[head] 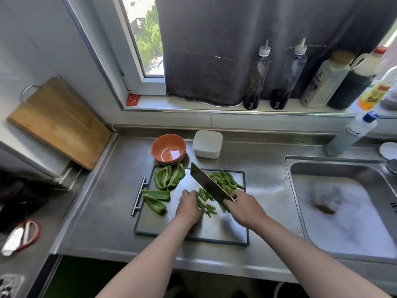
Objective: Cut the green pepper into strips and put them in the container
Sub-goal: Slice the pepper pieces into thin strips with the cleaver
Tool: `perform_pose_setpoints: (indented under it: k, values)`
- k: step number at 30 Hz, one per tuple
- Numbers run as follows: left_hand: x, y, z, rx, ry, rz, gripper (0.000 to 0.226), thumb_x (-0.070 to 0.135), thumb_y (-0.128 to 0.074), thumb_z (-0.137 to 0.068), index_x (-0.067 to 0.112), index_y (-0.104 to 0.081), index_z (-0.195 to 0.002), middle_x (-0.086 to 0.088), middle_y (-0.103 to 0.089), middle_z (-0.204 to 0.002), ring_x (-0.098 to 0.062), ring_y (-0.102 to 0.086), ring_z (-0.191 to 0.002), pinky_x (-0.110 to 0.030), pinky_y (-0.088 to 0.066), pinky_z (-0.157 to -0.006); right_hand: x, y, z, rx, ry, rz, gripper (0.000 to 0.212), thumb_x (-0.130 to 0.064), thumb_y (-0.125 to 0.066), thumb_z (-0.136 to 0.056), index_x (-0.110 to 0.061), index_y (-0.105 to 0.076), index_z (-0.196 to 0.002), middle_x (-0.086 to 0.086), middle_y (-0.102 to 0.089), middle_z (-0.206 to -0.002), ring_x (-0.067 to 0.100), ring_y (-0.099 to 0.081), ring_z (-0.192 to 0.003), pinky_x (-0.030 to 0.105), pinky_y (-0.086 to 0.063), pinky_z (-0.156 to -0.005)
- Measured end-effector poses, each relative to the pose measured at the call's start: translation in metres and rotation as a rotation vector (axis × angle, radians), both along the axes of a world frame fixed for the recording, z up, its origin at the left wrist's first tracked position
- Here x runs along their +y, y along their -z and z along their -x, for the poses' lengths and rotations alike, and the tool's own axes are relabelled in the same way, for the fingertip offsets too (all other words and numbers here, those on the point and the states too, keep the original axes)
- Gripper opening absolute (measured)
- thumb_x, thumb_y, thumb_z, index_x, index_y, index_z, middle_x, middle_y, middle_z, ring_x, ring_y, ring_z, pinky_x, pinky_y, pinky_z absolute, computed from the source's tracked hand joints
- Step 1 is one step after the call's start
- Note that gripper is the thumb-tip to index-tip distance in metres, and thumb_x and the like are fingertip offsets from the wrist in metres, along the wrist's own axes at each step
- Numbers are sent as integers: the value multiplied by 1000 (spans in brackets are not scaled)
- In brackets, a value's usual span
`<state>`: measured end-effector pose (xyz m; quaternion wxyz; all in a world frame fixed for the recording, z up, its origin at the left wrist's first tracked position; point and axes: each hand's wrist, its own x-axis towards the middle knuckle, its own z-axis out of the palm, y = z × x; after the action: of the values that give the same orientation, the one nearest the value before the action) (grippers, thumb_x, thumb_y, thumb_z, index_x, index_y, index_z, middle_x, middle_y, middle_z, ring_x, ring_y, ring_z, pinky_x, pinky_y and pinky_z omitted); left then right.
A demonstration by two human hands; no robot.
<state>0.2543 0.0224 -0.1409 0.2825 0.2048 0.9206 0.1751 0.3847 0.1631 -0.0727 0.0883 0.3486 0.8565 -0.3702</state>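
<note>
**Mid-cut on the board, container still without pepper**

Your right hand (240,206) is clamped around the handle of the cleaver (209,183). The blade runs diagonally up and left across the cutting board (214,229), tip toward the orange bowl (168,148).

Your left hand (190,204) sits just left of the blade, with its fingers bent down against a small bunch of pepper strips (206,203). The fingertips are hidden, so I cannot tell whether it pinches them or only presses.

A bigger pile of cut strips (227,179) lies on the far right part of the board, on the other side of the blade.

The uncut pepper pieces (169,176) are at the board's far left corner. Two more flat pieces (155,200) lie nearer you, by the board's bar handle.

The white container (207,144) stands on the steel counter behind the board, just right of the bowl, apart from both hands. No green shows in it.

The sink (343,211) to the right holds foamy water. A wooden board (58,123) leans on the left wall, and scissors (21,235) lie at the far left.
</note>
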Motion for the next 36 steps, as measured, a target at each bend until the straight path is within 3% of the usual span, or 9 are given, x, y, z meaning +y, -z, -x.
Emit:
perform_pose_setpoints:
  k: [4, 6, 7, 9, 11, 21, 24, 29, 36]
  values:
    - [17, -3, -3, -142, -206, -200, 24, 13, -73, -77, 15, -60, -97, -4, -64, -102, -22, -63, -94, -28, -49, -75, -5, 11, -9, -13, 10, 7, 23, -46, -53, -94, -24, -52, -86, -2, -62, -80, 19, -58, -76, 33, -41, -62]
    - [15, -5, 5, -275, -259, -267, 22, 6, -72, -77, 19, -58, -87, 0, -65, -90, -20, -62, -83, -27, -49, -67, -9, 13, -11, -19, 28, 13, 23, -45, -53, -94, -24, -51, -87, -2, -62, -80, 20, -58, -76, 33, -42, -63]
    - [9, -4, 11, -323, -284, -304, 19, 3, -68, -77, 15, -60, -91, 0, -63, -87, -21, -59, -78, -29, -49, -67, -12, 14, -10, -23, 36, 19, 23, -45, -53, -95, -23, -51, -87, -2, -62, -80, 20, -58, -75, 33, -41, -62]
    - [-7, -1, 22, -348, -363, -390, 39, -1, -59, -83, 2, -59, -122, -1, -60, -88, -22, -56, -72, -30, -49, -64, -21, 14, -9, -30, 59, 31, 22, -43, -53, -96, -23, -51, -87, -1, -62, -81, 20, -58, -76, 33, -42, -63]
    - [-25, -10, 32, -321, -397, -422, 47, -5, -54, -89, 4, -53, -135, -4, -62, -98, -22, -59, -73, -28, -50, -61, -36, 15, -5, -35, 87, 45, 22, -43, -53, -95, -23, -53, -89, 0, -64, -85, 22, -59, -80, 34, -45, -66]
    - [-74, -22, 85, -15, 13, -301, 40, -3, -51, -91, 11, -64, -126, -3, -65, -120, -21, -61, -107, -30, -50, -92, -99, 24, 14, -113, 265, 10, 22, -41, -47, -100, -20, -51, -93, 10, -66, -103, 32, -60, -94, 37, -47, -76]
    - [-80, -18, 94, 92, 112, -317, 40, -6, -51, -87, 9, -68, -120, -9, -63, -119, -25, -59, -110, -28, -45, -91, -100, 23, 16, -127, 345, -30, 24, -39, -44, -102, -16, -52, -105, 13, -66, -110, 35, -60, -102, 39, -49, -83]
    - [-87, -20, 112, 258, 235, -204, 44, 0, -58, -82, 14, -65, -124, -10, -60, -122, -30, -49, -117, -36, -42, -97, -111, 17, 35, -114, 378, -45, 27, -42, -43, -103, -17, -51, -103, 10, -65, -106, 33, -60, -97, 37, -47, -78]
    - [-72, -19, 117, 443, 520, 36, 44, 14, -53, -88, 25, -59, -129, 0, -58, -126, -25, -43, -120, -37, -28, -102, -116, 15, 69, -80, 382, -43, 24, -41, -45, -103, -19, -52, -99, 1, -60, -95, 26, -55, -88, 35, -42, -73]
